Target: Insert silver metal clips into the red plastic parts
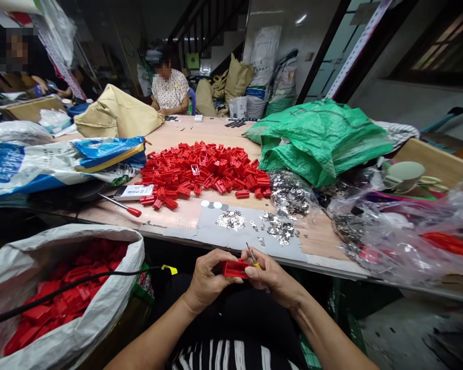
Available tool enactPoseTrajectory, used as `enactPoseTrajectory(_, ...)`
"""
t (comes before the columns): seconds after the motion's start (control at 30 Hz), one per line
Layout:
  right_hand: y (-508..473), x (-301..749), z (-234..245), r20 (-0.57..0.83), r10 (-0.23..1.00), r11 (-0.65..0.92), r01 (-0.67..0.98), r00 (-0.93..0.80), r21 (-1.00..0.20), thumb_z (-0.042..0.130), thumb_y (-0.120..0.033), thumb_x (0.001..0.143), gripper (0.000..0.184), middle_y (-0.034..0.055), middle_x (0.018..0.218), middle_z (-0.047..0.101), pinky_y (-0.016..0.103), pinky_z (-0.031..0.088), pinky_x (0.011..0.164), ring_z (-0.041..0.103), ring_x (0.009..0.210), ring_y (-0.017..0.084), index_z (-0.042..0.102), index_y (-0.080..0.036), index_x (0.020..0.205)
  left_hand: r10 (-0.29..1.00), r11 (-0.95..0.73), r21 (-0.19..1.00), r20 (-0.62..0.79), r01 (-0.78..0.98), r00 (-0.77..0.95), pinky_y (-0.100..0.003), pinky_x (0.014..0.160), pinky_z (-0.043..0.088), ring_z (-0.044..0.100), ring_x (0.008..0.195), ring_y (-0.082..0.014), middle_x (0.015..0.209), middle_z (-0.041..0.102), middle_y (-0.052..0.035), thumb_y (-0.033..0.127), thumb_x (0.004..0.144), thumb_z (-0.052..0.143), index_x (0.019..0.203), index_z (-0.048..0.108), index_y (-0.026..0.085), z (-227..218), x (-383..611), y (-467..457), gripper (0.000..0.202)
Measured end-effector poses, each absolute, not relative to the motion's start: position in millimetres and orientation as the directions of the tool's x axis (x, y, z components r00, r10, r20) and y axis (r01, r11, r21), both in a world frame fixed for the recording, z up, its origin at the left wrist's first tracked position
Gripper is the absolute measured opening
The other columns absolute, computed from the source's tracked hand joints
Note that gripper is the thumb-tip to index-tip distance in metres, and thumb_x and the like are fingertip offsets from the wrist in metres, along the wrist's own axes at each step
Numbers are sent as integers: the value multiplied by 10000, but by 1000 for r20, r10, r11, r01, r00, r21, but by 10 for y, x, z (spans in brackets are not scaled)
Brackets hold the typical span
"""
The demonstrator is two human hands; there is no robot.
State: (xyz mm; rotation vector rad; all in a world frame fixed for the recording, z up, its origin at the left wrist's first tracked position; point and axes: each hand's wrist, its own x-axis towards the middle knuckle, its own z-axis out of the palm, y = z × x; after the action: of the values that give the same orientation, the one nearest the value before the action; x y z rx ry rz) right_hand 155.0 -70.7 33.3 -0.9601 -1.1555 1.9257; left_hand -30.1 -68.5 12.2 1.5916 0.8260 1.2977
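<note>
In front of my body, just off the table's near edge, my left hand [207, 278] is closed round one end of a red plastic housing [234, 269]. Its long hollow side faces up toward me. My right hand [272, 275] pinches the other end of that housing. Between its fingers it also holds a small screwdriver with a yellow handle [256, 265], the thin metal shaft pointing up and left. Beyond the hands, small flat metal pieces [231, 220] lie in loose piles on a grey sheet [208, 234]. Whether a metal piece sits in the housing cannot be made out.
A heap of red housings [204, 167] covers the middle of the table. An open white sack [118, 234] of red parts stands at my left, a black cable [81, 280] crossing it. Green sacking [324, 136] and clear plastic bags [405, 226] lie right. A co-worker [172, 90] sits opposite.
</note>
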Motion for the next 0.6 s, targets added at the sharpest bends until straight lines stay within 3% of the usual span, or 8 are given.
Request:
enactPoseTrajectory(0.13, -610, 1521, 348, -236, 851, -291, -46, -469, -956, 687, -561, 747, 463, -69, 634, 405, 205, 172, 450, 305, 476, 69, 446, -209, 926, 970, -152, 970, 183, -188, 163, -249, 608, 525, 639, 691, -153, 807, 688, -24, 306, 608, 828, 867, 662, 174, 72, -312, -637, 336)
enactPoseTrajectory(0.23, -426, 1538, 374, -127, 928, -36, 256, -349, -966, 573, -503, 852, 327, -6, 742, 554, 231, 331, 506, 461, 556, 115, 511, -201, 963, 996, -60, 964, 76, -258, 54, -246, 661, 538, 651, 730, -146, 818, 689, -3, 287, 620, 815, 895, 633, 183, 69, -305, -589, 346)
enactPoseTrajectory(0.3, -283, 1546, 386, 13, 970, 154, 570, -244, -807, 523, -376, 897, 182, 27, 867, 617, 268, 406, 620, 547, 683, 152, 556, -200, 932, 998, -61, 968, 64, -243, 3, -257, 743, 534, 656, 770, -141, 828, 688, 6, 269, 637, 803, 907, 625, 186, 72, -307, -556, 334)
enactPoseTrajectory(0.37, -154, 1539, 381, 86, 973, 225, 806, -213, -548, 499, -250, 906, 93, 34, 931, 644, 274, 415, 714, 585, 810, 173, 576, -201, 923, 997, -70, 982, 71, -178, 0, -263, 769, 528, 655, 784, -142, 836, 685, 5, 260, 647, 796, 908, 624, 183, 72, -316, -532, 322)
enactPoseTrajectory(0.43, -56, 1516, 356, 83, 974, 227, 896, -211, -381, 503, -186, 901, 89, 44, 958, 651, 267, 409, 749, 597, 871, 182, 584, -194, 937, 996, -83, 993, 84, -88, 4, -268, 760, 527, 654, 779, -148, 836, 684, -3, 262, 658, 789, 908, 624, 180, 69, -329, -520, 310)
enactPoseTrajectory(0.6, 55, 1426, 276, 62, 982, 189, 943, -179, -274, 552, -218, 902, 60, 67, 951, 643, 277, 397, 725, 599, 864, 207, 588, -187, 938, 980, -193, 965, 200, 179, -21, -293, 755, 521, 648, 796, -168, 874, 681, -25, 274, 698, 762, 922, 635, 188, 78, -350, -513, 272)
